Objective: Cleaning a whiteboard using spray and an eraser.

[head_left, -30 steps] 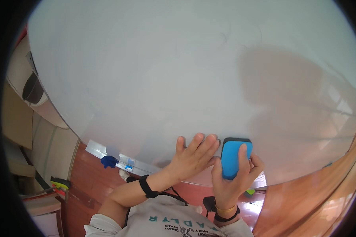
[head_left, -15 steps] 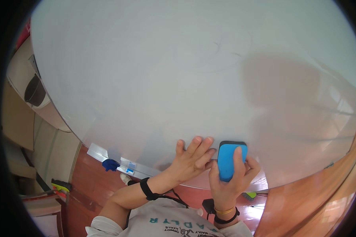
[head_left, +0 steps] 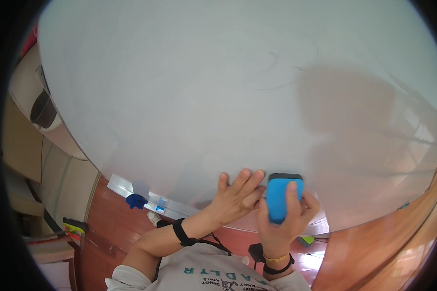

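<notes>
A large whiteboard [head_left: 179, 97] fills most of the view, with a few thin dark marks on its upper middle. In my right hand [head_left: 291, 218] is a blue board eraser [head_left: 281, 196] with a black felt pad, its far end at the board's surface; my thumb lies along its back. Just left of it, my left hand [head_left: 238, 196] rests against the whiteboard, fingers stretched out and holding nothing. The thumb side of that hand is close to the eraser; whether they touch I cannot tell.
Along the board's lower edge runs a ledge [head_left: 179, 207] with a dark blue cloth-like item [head_left: 136, 201] on it. A dark bin [head_left: 43, 110] is at the left, above a green-and-black brush [head_left: 75, 226]. An orange curtain [head_left: 374, 252] hangs at the right.
The dark marks on the board now appear slightly farther right. The eraser is tipped a little more, showing more of its black pad. My left hand has barely shifted.
</notes>
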